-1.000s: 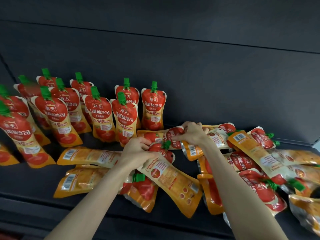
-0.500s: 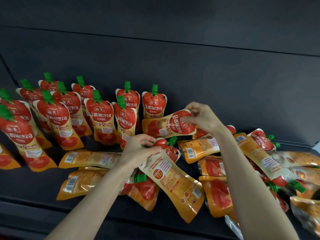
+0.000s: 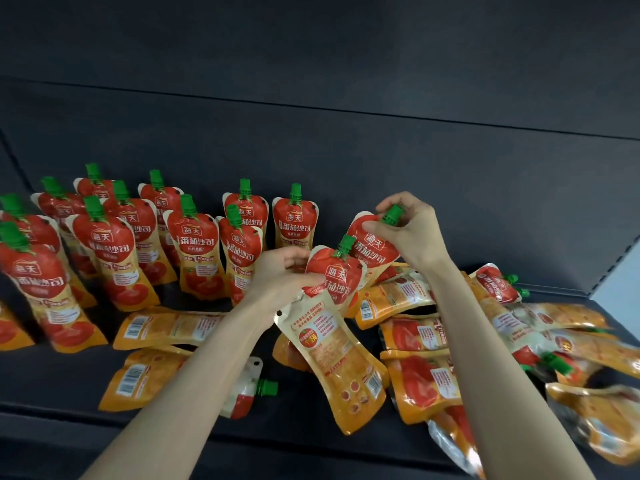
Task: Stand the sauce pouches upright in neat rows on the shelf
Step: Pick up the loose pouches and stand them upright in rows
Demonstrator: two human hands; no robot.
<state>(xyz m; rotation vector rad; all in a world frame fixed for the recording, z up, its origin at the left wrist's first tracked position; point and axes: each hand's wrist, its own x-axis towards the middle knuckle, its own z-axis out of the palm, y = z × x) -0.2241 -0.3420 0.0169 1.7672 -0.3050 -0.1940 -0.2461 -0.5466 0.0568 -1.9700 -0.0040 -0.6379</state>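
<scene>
I'm working a dark shelf (image 3: pixel 52 386) with a matte back wall (image 3: pixel 381 150). Upright pouches (image 3: pixel 104 251) fill the rows left of my hands; a flat heap (image 3: pixel 422 372) sprawls right of them. My left hand (image 3: pixel 280 271) is closed on 2 pouches (image 3: pixel 332 344), my right hand (image 3: pixel 412 230) pinches 1 pouch (image 3: pixel 372 249) at its green cap (image 3: pixel 393 213). They look soft, floppy and slick, so I judge the stiff spout the best hold.
</scene>
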